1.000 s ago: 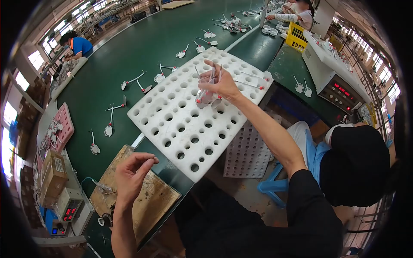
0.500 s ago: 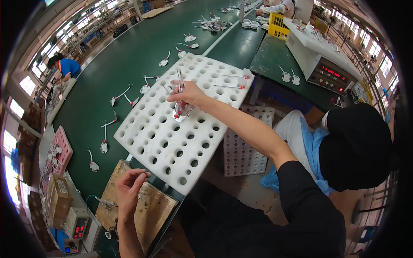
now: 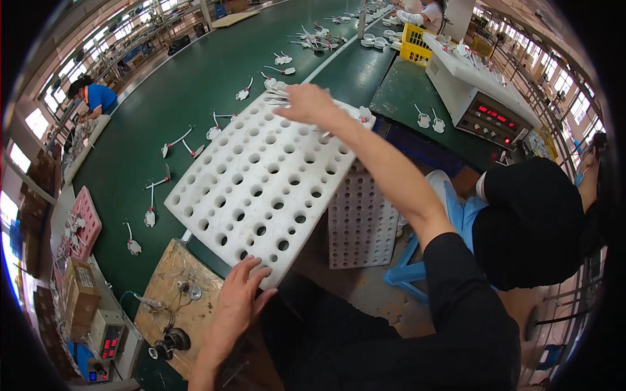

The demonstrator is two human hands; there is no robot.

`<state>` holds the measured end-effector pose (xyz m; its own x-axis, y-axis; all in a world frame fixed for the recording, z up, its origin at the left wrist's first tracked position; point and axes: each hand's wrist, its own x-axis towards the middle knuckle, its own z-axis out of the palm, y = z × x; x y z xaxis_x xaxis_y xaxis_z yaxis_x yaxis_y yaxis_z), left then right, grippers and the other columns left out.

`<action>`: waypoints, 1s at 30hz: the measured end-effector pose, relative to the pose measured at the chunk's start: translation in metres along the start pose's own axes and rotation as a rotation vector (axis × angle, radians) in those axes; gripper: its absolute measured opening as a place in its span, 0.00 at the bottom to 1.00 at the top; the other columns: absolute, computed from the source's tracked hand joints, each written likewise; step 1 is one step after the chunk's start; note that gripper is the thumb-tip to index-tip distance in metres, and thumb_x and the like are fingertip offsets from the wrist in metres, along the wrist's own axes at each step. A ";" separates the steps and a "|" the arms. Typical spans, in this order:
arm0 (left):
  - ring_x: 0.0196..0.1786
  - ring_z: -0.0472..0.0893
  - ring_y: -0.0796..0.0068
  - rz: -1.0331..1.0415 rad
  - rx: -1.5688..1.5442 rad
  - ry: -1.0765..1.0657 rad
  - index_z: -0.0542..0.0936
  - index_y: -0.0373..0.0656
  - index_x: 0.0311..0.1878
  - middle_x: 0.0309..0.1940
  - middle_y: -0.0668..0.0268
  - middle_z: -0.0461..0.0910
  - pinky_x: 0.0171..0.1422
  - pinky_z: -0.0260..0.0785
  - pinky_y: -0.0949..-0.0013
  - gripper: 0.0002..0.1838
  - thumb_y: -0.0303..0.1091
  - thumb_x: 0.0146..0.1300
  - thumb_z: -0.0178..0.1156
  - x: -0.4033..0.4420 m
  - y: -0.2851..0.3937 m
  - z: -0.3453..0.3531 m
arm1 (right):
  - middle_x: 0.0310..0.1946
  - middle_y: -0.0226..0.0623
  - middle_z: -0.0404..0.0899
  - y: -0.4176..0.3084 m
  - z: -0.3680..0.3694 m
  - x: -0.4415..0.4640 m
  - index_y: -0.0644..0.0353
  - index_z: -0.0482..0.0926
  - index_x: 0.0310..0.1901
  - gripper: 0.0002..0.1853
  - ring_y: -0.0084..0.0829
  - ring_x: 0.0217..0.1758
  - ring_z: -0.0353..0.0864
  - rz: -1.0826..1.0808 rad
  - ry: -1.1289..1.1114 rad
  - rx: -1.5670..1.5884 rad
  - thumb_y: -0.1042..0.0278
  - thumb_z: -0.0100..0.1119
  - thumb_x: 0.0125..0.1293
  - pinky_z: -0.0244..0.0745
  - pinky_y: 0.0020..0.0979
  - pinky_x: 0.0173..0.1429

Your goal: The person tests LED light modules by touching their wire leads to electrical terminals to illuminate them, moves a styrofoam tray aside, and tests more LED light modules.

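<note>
The green table [image 3: 215,72] is the largest thing, running from 9 o'clock round past 12, wide enough to pass work along. At 3 o'clock a person in black [image 3: 531,221] sits bent beside its edge. The white perforated board [image 3: 267,180] fills the middle, lying flat with its near corner overhanging the table at 6 o'clock, which probably brings its holes within easy reach. At 4 o'clock a grey perforated panel [image 3: 352,225] stands below it. The wooden board [image 3: 160,287] lies at 8 o'clock, perhaps to shield the tabletop; an instrument with a red display [image 3: 482,117] stands at 2 o'clock, and a yellow basket [image 3: 414,49] at 1. The right hand [image 3: 312,104] is over the white board's far end at 12 o'clock, fingers closed on a bunch of white pieces [image 3: 276,96], likely gathered so that one hand can carry several; blur hides the exact pinch. The left hand [image 3: 238,296], at 7 o'clock, has its fingers apart at the near corner, perhaps to steady that overhang; firm contact I cannot tell. Smallest, loose wired pieces [image 3: 134,247] lie strung out from 8 to 11 o'clock, just beyond the white board.
</note>
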<state>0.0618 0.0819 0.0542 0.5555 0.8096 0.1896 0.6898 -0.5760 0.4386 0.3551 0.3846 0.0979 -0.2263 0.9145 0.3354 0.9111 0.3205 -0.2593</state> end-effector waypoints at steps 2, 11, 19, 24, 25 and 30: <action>0.63 0.73 0.51 0.003 0.045 -0.026 0.78 0.42 0.54 0.58 0.54 0.73 0.63 0.67 0.53 0.24 0.36 0.54 0.72 -0.002 0.003 0.005 | 0.39 0.51 0.85 0.027 -0.019 -0.006 0.67 0.83 0.37 0.36 0.48 0.45 0.86 0.061 -0.250 -0.208 0.34 0.73 0.45 0.81 0.44 0.47; 0.62 0.73 0.55 -0.034 0.210 0.005 0.76 0.43 0.54 0.58 0.57 0.72 0.62 0.66 0.55 0.27 0.39 0.52 0.73 0.002 0.011 0.022 | 0.38 0.52 0.86 0.099 0.002 -0.012 0.70 0.83 0.38 0.36 0.47 0.42 0.86 0.140 -0.544 -0.347 0.41 0.80 0.40 0.80 0.43 0.46; 0.59 0.73 0.58 -0.056 0.338 0.067 0.74 0.41 0.54 0.55 0.58 0.72 0.59 0.67 0.57 0.25 0.36 0.54 0.71 0.001 0.016 0.044 | 0.37 0.52 0.85 0.114 0.019 -0.039 0.63 0.83 0.41 0.24 0.51 0.43 0.85 -0.067 -0.392 -0.417 0.45 0.62 0.64 0.78 0.47 0.48; 0.61 0.71 0.57 -0.029 0.429 0.110 0.72 0.39 0.59 0.57 0.56 0.71 0.61 0.65 0.57 0.31 0.37 0.53 0.71 0.003 0.020 0.053 | 0.37 0.55 0.84 0.087 -0.022 -0.044 0.63 0.83 0.40 0.26 0.52 0.44 0.84 0.026 0.088 -0.162 0.44 0.52 0.71 0.77 0.50 0.50; 0.61 0.71 0.57 -0.034 0.455 0.107 0.71 0.38 0.60 0.58 0.55 0.71 0.61 0.65 0.58 0.32 0.37 0.53 0.71 0.002 0.021 0.056 | 0.34 0.55 0.84 0.071 -0.041 -0.045 0.65 0.81 0.37 0.30 0.51 0.42 0.84 0.146 0.034 0.089 0.38 0.51 0.70 0.76 0.47 0.48; 0.64 0.69 0.57 -0.002 0.609 0.128 0.72 0.34 0.59 0.62 0.52 0.69 0.62 0.63 0.58 0.33 0.36 0.51 0.71 0.001 0.009 0.068 | 0.25 0.44 0.81 0.040 -0.029 -0.044 0.67 0.80 0.32 0.36 0.36 0.31 0.80 0.167 0.088 0.444 0.31 0.56 0.64 0.74 0.38 0.41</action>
<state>0.1008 0.0697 -0.0015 0.5197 0.7964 0.3092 0.8529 -0.5046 -0.1338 0.4113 0.3503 0.0996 -0.0419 0.9443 0.3265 0.6931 0.2628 -0.6712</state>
